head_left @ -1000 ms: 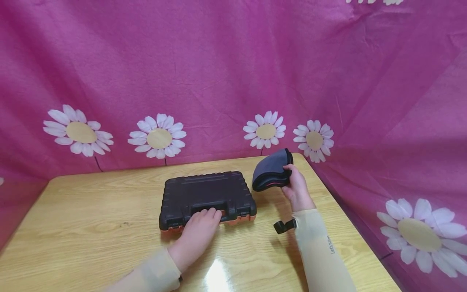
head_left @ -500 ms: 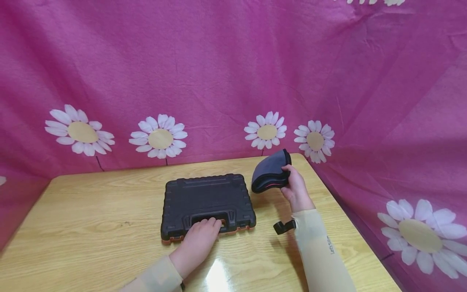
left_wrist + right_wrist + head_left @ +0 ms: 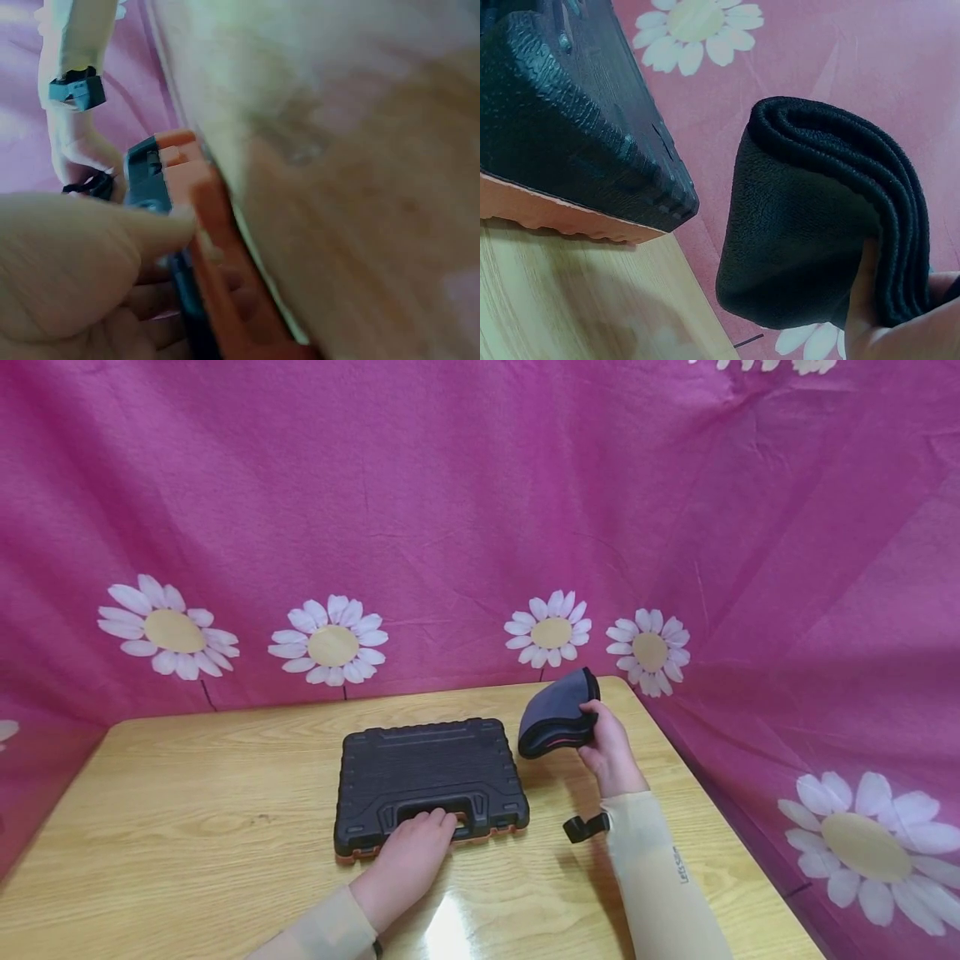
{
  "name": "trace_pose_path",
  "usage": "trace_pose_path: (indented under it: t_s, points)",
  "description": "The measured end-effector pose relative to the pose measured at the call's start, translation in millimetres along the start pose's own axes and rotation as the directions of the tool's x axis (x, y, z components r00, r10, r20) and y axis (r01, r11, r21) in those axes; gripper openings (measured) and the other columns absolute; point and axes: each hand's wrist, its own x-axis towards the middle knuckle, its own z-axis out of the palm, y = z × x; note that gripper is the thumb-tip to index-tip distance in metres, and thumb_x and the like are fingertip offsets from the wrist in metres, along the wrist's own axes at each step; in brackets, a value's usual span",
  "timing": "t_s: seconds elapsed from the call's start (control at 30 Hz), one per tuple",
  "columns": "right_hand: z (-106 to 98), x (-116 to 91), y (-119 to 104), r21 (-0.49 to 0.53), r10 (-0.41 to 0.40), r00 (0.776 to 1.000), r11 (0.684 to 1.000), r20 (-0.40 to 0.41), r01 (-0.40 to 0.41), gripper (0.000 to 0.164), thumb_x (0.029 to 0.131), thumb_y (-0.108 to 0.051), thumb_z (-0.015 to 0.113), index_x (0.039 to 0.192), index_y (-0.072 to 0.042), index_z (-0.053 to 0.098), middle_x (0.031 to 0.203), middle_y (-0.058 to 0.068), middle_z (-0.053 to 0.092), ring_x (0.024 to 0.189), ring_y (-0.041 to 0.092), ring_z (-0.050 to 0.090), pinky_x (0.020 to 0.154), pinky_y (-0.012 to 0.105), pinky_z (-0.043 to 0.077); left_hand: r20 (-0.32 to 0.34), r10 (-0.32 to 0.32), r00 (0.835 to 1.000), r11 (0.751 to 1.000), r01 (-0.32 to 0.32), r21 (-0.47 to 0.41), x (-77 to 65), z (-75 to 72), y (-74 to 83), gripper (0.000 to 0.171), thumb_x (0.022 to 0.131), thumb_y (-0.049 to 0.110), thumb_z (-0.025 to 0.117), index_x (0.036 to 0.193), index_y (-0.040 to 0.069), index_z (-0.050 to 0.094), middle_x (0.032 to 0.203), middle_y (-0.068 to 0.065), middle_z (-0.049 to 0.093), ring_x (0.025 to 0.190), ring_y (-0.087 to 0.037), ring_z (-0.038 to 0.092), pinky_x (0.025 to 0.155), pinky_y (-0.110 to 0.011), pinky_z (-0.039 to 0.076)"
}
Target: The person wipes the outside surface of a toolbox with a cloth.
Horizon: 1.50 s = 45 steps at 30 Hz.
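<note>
A black plastic carrying case [image 3: 431, 760] with an orange lower half is at the middle of the table, handle side toward me. My left hand [image 3: 414, 853] grips its handle, fingers curled through the opening; in the left wrist view the thumb [image 3: 161, 229] lies along the orange part [image 3: 217, 247] of the handle. To the right of the case, my right hand [image 3: 611, 747] holds up a folded grey cloth [image 3: 557, 714] with thick black edging, pinched at its right end. The right wrist view shows several layers of this cloth [image 3: 802, 217]. Whether the case rests fully on the table cannot be told.
The wooden table [image 3: 187, 810] has rounded back corners. A pink curtain [image 3: 450, 510] with white daisies hangs behind it and along its right side. A black strap mount [image 3: 585, 827] sticks out from my right wrist.
The case's handle side has come down and toward me, so more of its top face shows and less of its orange front. The right hand and cloth have barely moved.
</note>
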Motion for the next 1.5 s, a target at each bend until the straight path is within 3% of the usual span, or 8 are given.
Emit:
trace_pose_path:
  t_s: [0.17,0.3,0.5,0.7,0.93,1.17,1.33,1.5]
  points:
    - [1,-2,-1,-0.029,0.001,1.000,1.000,-0.004,-0.001,0.044,0.094,-0.014,0.048,0.136,-0.008,0.038,0.094,-0.002,0.061,0.084,0.008,0.060,0.066,0.017,0.055,-0.014,0.009,1.000,0.984,-0.012,-0.177,-4.3,-13.4,-8.1,0.025,0.092,0.025,0.061,0.105,0.005,0.063,0.088,-0.002,0.056,0.078,-0.015,0.055,0.070,-0.036,0.057]
    - [2,-4,0,-0.067,-0.008,1.000,0.998,-0.013,0.007,0.052,0.095,-0.015,0.047,0.144,-0.008,0.033,0.112,0.001,0.055,0.091,0.008,0.059,0.066,0.016,0.056,-0.130,-0.075,0.989,0.950,0.031,-0.310,-8.8,-27.8,-22.7,0.015,0.092,0.023,0.061,0.099,0.010,0.066,0.090,0.002,0.056,0.082,-0.012,0.053,0.072,-0.037,0.055]
    - [5,-7,2,-0.191,-0.065,0.998,0.979,0.020,0.068,0.057,0.096,-0.017,0.043,0.149,-0.007,0.025,0.144,0.010,0.040,0.106,0.013,0.054,0.071,0.016,0.057,-0.308,-0.353,0.884,0.876,0.197,-0.441,-20.3,-36.3,-59.3,0.020,0.092,0.019,0.060,0.106,0.005,0.061,0.107,-0.011,0.054,0.105,-0.029,0.048,0.088,-0.050,0.049]
    - [15,-11,10,-0.278,-0.135,0.987,0.948,0.089,0.155,0.048,0.095,-0.013,0.040,0.141,-0.002,0.034,0.119,0.009,0.057,0.089,0.010,0.061,0.068,0.016,0.057,-0.242,-0.532,0.812,0.724,0.287,-0.628,-30.0,-31.6,-91.5,0.039,0.098,0.015,0.046,0.130,-0.008,0.041,0.132,-0.031,0.036,0.124,-0.044,0.031,0.105,-0.062,0.031]
    - [34,-23,24,-0.348,-0.280,0.941,0.877,0.192,0.332,0.017,0.093,-0.006,0.043,0.105,0.002,0.053,0.069,-0.006,0.064,0.065,0.008,0.062,0.058,0.018,0.055,-0.009,-0.623,0.782,0.466,0.362,-0.808,-33.9,-21.1,-110.1,0.049,0.104,0.017,0.027,0.144,-0.010,0.021,0.147,-0.037,0.024,0.136,-0.045,0.022,0.114,-0.060,0.021]
    - [58,-35,37,-0.587,-0.365,0.876,0.651,0.314,0.482,0.026,0.093,-0.009,0.049,0.108,0.009,0.059,0.081,0.008,0.063,0.070,0.014,0.060,0.063,0.022,0.053,0.189,-0.606,0.773,0.064,0.283,-0.957,-36.9,-11.2,-118.0,0.048,0.106,0.019,0.020,0.147,-0.006,0.019,0.153,-0.032,0.018,0.141,-0.039,0.013,0.119,-0.052,0.010]
    - [81,-32,47,-0.704,-0.391,0.813,0.417,0.432,0.575,0.027,0.089,-0.007,0.050,0.110,0.005,0.063,0.091,0.020,0.063,0.077,0.022,0.055,0.069,0.034,0.051,0.200,-0.577,0.792,0.015,0.254,-0.967,-36.2,-9.1,-116.2,0.050,0.106,0.021,0.022,0.149,-0.003,0.015,0.155,-0.030,0.014,0.141,-0.038,0.010,0.119,-0.052,0.010]
    - [107,-30,67,-0.754,-0.385,0.728,0.112,0.568,0.647,0.030,0.085,-0.008,0.053,0.112,0.000,0.065,0.091,0.018,0.068,0.075,0.025,0.055,0.070,0.042,0.052,0.187,-0.553,0.812,0.036,0.248,-0.968,-35.6,-4.6,-113.8,0.051,0.105,0.017,0.023,0.151,-0.001,0.009,0.156,-0.031,0.010,0.141,-0.039,0.010,0.118,-0.055,0.011]
